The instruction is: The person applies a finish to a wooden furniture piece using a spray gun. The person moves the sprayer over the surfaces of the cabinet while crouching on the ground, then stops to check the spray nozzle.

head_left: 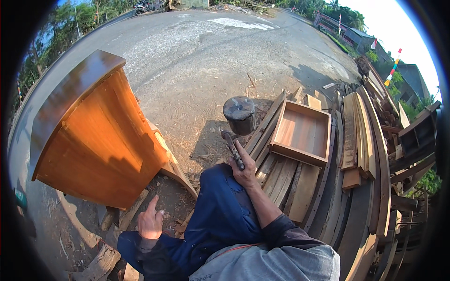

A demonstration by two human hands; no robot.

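My right hand [243,171] is closed around the handle of a hammer [233,149], whose metal head points away from me, above my raised knee. My left hand [151,221] is low on the left with its index finger stretched out and the thumb apart; I see nothing in it. Just beyond it stands an orange-brown varnished wooden cabinet [101,145] with a dark glossy top [75,89], leaning in the view. My left hand looks apart from the cabinet. An open wooden drawer [302,133] lies on planks to the right of the hammer.
A dark, sooty round can [239,114] stands on the dirt beyond the hammer. Stacked planks [356,136] and long beams fill the right side. Wood offcuts [101,262] lie by my left arm. A paved road [187,37] runs past at the back.
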